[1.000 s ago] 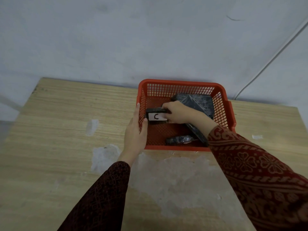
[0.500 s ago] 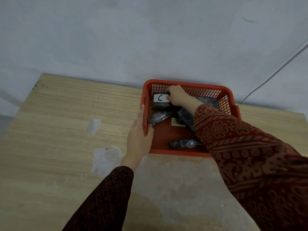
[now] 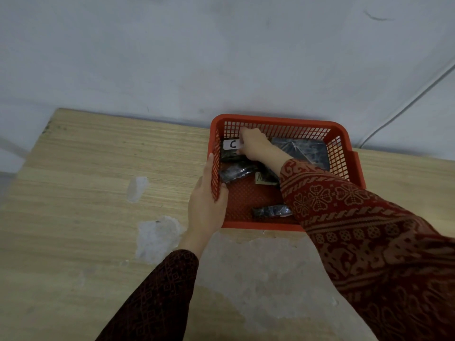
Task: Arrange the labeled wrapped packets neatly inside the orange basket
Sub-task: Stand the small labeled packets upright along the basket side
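— What's the surface like from where you sit?

— I see a pale wood table [image 3: 81,168], its veneer worn off in grey patches [image 3: 157,236], the biggest one right in front of me. It's pushed against a blue-grey wall [image 3: 197,57], and a white cable [image 3: 403,107] runs down the wall at about two o'clock.

— And the basket?

— The orange basket [image 3: 283,121] sits at the table's far edge, around one o'clock from me, its back touching the wall. Inside I count dark wrapped packets. The C packet [image 3: 232,150] is in the eleven o'clock corner of the basket, white label up. Just nearer than it lies a second packet [image 3: 235,172], tilted. A label reading A [image 3: 262,178] shows near the basket's middle, its packet mostly under my sleeve [image 3: 344,205]. A big flat packet [image 3: 302,150] fills the two o'clock corner, and a small packet [image 3: 270,211] lies along the near wall at six o'clock.

— Your hands?

— My left hand [image 3: 206,205] clasps the basket's nine o'clock wall, thumb inside, fingers flat along the outside. My right hand [image 3: 253,143] is down on the C packet, fingers curled against its right end; I can't tell whether they actually grip it or only press on it.
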Demonstrator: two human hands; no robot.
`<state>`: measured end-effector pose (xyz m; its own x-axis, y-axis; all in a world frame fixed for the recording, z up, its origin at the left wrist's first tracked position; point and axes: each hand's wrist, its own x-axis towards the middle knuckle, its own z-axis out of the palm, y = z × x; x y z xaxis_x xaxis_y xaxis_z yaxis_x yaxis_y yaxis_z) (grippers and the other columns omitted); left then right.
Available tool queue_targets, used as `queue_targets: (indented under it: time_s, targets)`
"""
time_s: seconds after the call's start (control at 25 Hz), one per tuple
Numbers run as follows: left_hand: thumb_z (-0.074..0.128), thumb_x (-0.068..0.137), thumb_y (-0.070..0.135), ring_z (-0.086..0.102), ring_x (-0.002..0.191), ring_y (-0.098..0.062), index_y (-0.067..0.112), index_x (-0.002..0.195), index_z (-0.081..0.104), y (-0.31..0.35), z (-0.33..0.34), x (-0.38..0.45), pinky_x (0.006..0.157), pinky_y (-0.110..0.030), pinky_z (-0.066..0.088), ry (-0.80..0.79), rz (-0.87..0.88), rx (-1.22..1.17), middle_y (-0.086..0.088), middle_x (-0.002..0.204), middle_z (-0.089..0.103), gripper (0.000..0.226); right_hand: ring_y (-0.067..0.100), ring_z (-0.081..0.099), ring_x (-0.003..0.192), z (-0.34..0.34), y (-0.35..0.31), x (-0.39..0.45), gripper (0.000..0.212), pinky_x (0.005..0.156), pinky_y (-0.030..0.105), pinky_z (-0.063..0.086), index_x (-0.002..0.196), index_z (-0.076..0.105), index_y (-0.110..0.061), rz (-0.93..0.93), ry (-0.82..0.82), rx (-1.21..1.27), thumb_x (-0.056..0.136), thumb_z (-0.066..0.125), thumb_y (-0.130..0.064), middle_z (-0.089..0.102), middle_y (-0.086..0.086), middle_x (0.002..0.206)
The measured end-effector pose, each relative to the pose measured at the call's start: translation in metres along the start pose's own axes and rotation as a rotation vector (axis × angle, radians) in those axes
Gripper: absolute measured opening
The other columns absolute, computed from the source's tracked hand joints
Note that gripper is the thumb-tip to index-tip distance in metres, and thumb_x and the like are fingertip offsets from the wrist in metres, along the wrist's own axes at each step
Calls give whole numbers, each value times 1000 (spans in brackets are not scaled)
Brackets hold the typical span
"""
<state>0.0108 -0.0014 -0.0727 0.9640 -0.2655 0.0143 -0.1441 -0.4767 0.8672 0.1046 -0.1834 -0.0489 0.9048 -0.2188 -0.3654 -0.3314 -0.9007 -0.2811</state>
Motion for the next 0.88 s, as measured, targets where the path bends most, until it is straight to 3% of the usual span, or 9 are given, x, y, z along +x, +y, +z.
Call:
queue_targets:
  time_s: [0.16, 0.32, 0.44, 0.56, 0.64, 0.76, 0.88]
  targets:
    - [52, 93, 17, 64, 88, -17, 41, 150, 12, 1, -1, 0, 76, -42, 57, 0, 8, -5, 5, 116, 61, 75, 41, 55, 111, 3, -1, -8, 29, 87, 43, 48, 120, 50, 2, -60, 26, -157, 92, 53, -4, 54, 25, 124]
    - [51, 92, 18, 64, 88, -19, 40, 151, 13, 1, -1, 0, 76, -44, 56, 0, 1, 7, -4, 116, 64, 73, 38, 56, 110, -5, -6, -28, 41, 82, 42, 49, 122, 49, -4, -203, 103, -226, 85, 64, -14, 55, 19, 122]
    - [50, 92, 18, 63, 87, -21, 39, 151, 15, 2, 0, -1, 75, -45, 55, 13, 10, 23, -6, 116, 64, 71, 33, 54, 115, 9, -8, -51, 50, 95, 42, 40, 122, 50, -11, -391, 60, -462, 79, 69, -29, 58, 12, 123]
    - [49, 92, 19, 63, 89, -22, 41, 150, 13, 3, -2, 1, 75, -45, 55, -5, -17, 17, -5, 121, 63, 71, 29, 54, 118, 27, -5, -59, 37, 103, 40, 29, 122, 50, -11, -436, 104, -660, 87, 58, -20, 61, 10, 125]
    - [48, 92, 20, 63, 84, -21, 42, 150, 12, 6, -3, -1, 72, -44, 55, -14, -29, 18, -4, 113, 64, 72, 28, 58, 112, 22, -7, -56, 28, 101, 39, 29, 115, 54, -10, -448, 113, -613, 89, 53, -18, 65, 9, 118]
    - [48, 92, 20, 62, 75, -19, 44, 149, 12, 6, -4, -2, 65, -42, 55, -27, -42, 9, -3, 101, 66, 72, 28, 61, 98, 3, -8, -52, 34, 93, 40, 34, 104, 58, -10, -398, 20, -316, 88, 50, -39, 67, 6, 100]
    - [48, 93, 22, 62, 76, -19, 44, 150, 11, 5, -5, -2, 66, -44, 56, -37, -32, 8, -2, 104, 65, 71, 25, 56, 98, -23, 2, -46, 35, 81, 32, 38, 114, 54, -11, -248, -125, 70, 88, 56, -34, 61, 9, 111]
